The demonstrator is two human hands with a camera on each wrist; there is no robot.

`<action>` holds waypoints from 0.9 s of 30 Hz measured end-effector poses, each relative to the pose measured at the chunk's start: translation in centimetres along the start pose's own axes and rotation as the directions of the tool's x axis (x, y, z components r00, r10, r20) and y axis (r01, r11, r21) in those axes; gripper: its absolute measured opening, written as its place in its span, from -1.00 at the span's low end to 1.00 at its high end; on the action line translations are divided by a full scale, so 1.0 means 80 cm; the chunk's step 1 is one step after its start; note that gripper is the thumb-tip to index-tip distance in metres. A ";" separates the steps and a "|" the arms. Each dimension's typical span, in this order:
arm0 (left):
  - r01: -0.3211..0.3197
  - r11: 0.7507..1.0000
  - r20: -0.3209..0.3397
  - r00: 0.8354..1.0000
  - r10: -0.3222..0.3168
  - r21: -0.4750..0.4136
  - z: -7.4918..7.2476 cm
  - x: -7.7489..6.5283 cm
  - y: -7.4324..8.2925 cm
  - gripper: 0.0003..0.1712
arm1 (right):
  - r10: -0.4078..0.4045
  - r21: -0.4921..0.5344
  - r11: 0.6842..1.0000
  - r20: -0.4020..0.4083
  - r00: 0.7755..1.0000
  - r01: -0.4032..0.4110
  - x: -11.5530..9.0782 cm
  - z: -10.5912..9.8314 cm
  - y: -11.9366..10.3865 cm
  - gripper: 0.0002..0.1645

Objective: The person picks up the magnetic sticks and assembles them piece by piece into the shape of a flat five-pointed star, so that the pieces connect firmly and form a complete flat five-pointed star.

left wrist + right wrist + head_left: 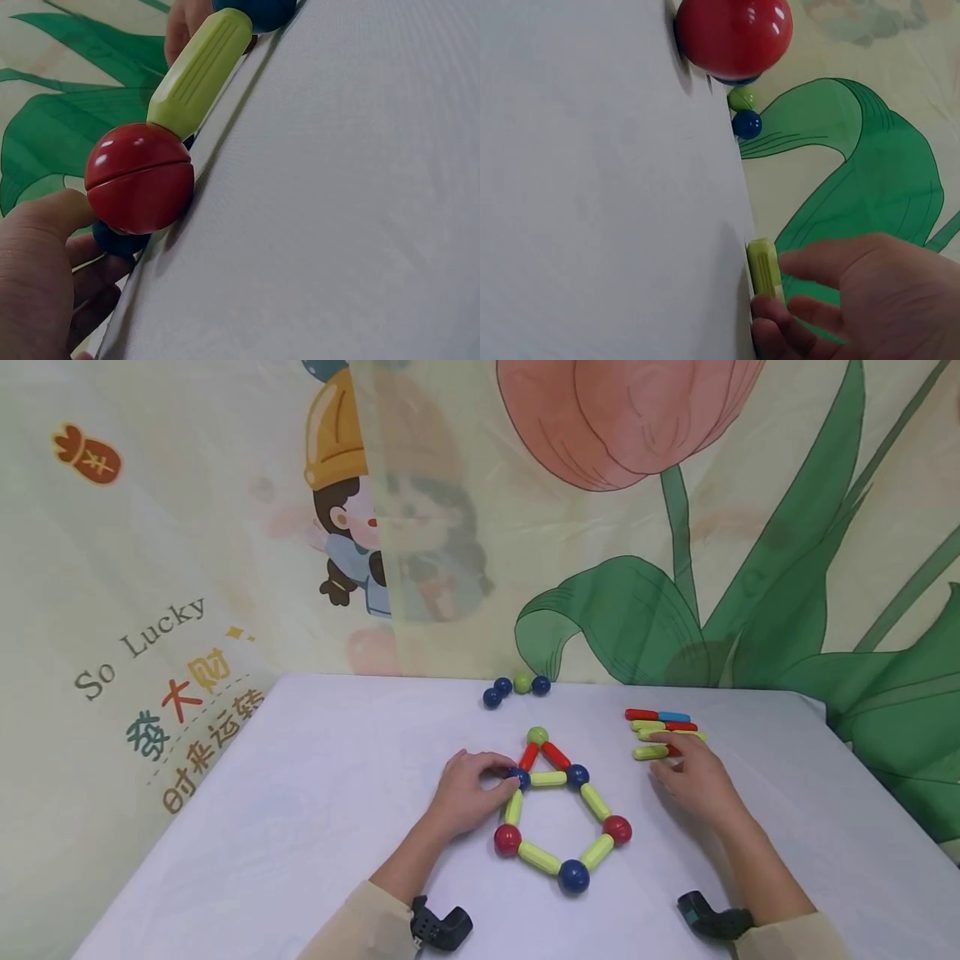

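My left hand [470,787] pinches a blue ball [519,777] between thumb and fingers, at the upper left corner of a ball-and-rod shape lying on the table. Yellow-green rods [539,858] join red balls [507,840] and blue balls into a ring. Above it, two red rods [556,756] meet at a yellow-green ball [537,737]. My right hand [698,779] is at a small group of rods on the right. Its thumb and fingers lie around a yellow-green rod [764,268] with a red one behind; the fingers hide part of it.
Several loose balls, blue ones and one yellow-green ball [522,682], sit at the table's back edge. Red-and-blue rods [657,715] lie at the far side of the rod group. A printed curtain [442,518] hangs right behind the white table [337,735].
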State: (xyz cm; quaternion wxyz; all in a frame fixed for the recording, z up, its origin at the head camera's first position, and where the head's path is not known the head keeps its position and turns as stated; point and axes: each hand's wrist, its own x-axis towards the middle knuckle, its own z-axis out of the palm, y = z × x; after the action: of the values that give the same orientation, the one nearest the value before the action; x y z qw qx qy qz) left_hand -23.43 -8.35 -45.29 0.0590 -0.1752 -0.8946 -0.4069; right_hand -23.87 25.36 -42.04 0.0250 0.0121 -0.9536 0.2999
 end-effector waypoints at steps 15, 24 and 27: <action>0.036 0.999 -0.002 0.999 -0.036 -0.015 -0.001 -0.001 0.009 -0.67 | -0.040 -0.119 0.992 0.013 0.999 0.042 0.004 0.001 0.007 -0.54; 0.040 0.999 0.000 0.999 -0.040 -0.021 -0.003 -0.001 0.010 -0.67 | -0.044 -0.023 0.999 -0.014 0.999 0.044 0.003 0.003 0.008 -0.52; 0.040 0.999 0.001 0.999 -0.040 -0.021 -0.003 -0.002 0.010 -0.68 | -0.039 -0.006 0.999 -0.018 0.999 0.039 0.002 0.004 0.007 -0.55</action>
State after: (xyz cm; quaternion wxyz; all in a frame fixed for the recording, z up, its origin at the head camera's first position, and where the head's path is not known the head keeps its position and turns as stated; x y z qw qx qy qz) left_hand -23.02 -8.06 -44.60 0.0487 -0.1579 -0.8937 -0.4172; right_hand -24.09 25.58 -42.62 0.0395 0.0278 -0.9537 0.2967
